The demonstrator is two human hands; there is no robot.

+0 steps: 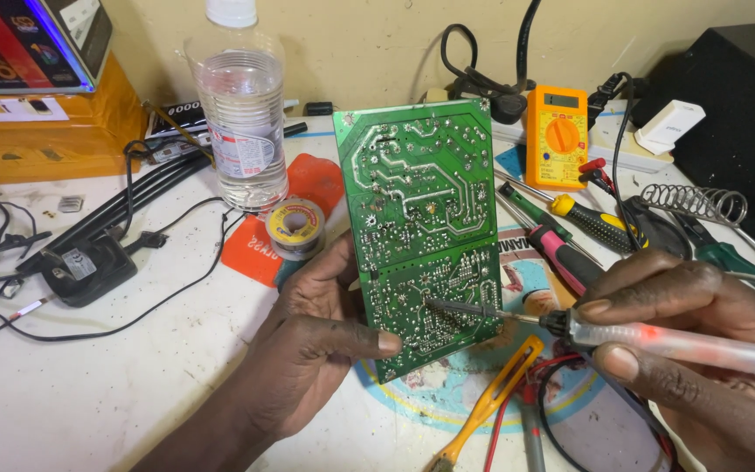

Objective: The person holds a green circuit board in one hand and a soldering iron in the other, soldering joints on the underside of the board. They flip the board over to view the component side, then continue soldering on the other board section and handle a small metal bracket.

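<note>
My left hand [312,336] holds a green circuit board [421,218] upright by its lower left edge, solder side toward me, thumb across its bottom corner. My right hand [701,350] grips a soldering iron [657,339] with a clear handle and a red glow inside. Its dark tip touches the lower middle of the board. Under the board lies a round printed mat [447,393].
Clear plastic bottle [239,114] and solder spool [295,227] stand behind the left hand. Orange multimeter [557,135], screwdrivers [587,218], coiled iron stand [696,203] at right. Yellow-handled pliers [491,402] near front. Black adapter [89,267] and cables at left.
</note>
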